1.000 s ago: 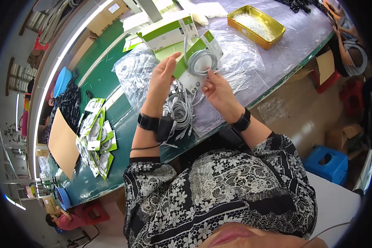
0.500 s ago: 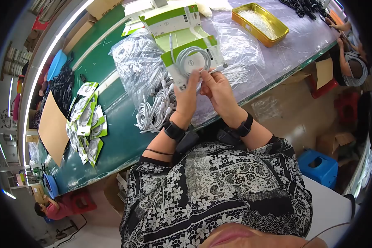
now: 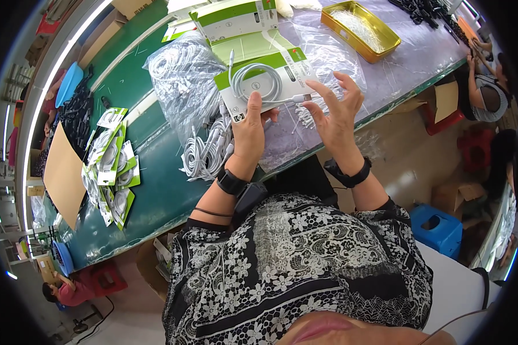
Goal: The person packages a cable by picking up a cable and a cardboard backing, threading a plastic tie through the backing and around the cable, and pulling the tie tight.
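My left hand (image 3: pixel 250 131) grips the lower edge of a green and white packaging card (image 3: pixel 298 73), its thumb on the front. A coiled grey-white charging cable (image 3: pixel 277 86) lies against the card, one plug sticking up at the left, the other end pointing right. Beside that right-hand plug (image 3: pixel 301 98), my right hand (image 3: pixel 341 118) has its fingers spread, thumb and forefinger on either side of the plug with a gap. Close to my left wrist lies a heap of loose coiled cables (image 3: pixel 204 155), next to a clear plastic bag of cables (image 3: pixel 181 75).
Carded cables (image 3: pixel 112 167) are piled on the green table (image 3: pixel 155 190) at left, beside a brown cardboard sheet (image 3: pixel 63 172). Green and white boxes (image 3: pixel 236 26) stand behind the card. A gold tin (image 3: pixel 360 31) holds thin white strips. Other people sit at both sides.
My right hand has moved right, off the card's lower edge, and its fingers have spread. The card has shifted slightly left in my left hand.
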Tool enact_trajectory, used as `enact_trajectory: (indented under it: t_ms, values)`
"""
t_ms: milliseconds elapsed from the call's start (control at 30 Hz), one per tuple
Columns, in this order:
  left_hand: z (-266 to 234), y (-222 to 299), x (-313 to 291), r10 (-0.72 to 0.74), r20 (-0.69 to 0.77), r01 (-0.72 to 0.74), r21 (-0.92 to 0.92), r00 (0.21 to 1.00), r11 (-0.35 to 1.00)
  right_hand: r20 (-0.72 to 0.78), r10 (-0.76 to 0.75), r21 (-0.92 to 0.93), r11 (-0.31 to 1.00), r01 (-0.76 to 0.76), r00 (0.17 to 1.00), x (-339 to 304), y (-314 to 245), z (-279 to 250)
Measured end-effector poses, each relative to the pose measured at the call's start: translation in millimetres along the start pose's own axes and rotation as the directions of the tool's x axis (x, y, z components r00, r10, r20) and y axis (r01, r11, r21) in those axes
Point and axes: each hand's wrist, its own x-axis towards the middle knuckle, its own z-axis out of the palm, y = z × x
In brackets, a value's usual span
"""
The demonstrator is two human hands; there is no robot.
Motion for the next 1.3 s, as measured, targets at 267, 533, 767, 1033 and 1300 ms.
enact_trajectory:
  t_ms: [267, 533, 767, 1033, 1300]
  values:
    - [-7, -5, -15, -0.013, 0.206, 0.033, -0.095, 0.979, 0.995, 0.171, -0.199, 0.326, 0.936, 0.135, 0.965, 0, 7, 13]
    - [-9, 7, -19, -0.073, 0.252, 0.080, -0.019, 0.965, 0.997, 0.160, -0.100, 0.379, 0.925, 0.032, 0.982, 2, 1, 10]
    - [-11, 8, -21, -0.079, 0.219, 0.062, 0.082, 0.973, 0.995, 0.162, -0.086, 0.401, 0.916, 0.014, 0.983, 0, 2, 3]
    - [-9, 4, -28, -0.100, 0.192, 0.089, 0.066, 0.976, 0.994, 0.255, -0.221, 0.432, 0.897, 0.093, 0.941, 0, -2, 2]
    - [-11, -1, -33, -0.125, 0.204, 0.119, 0.043, 0.971, 0.992, 0.336, -0.279, 0.357, 0.922, 0.152, 0.899, 5, -5, -2]
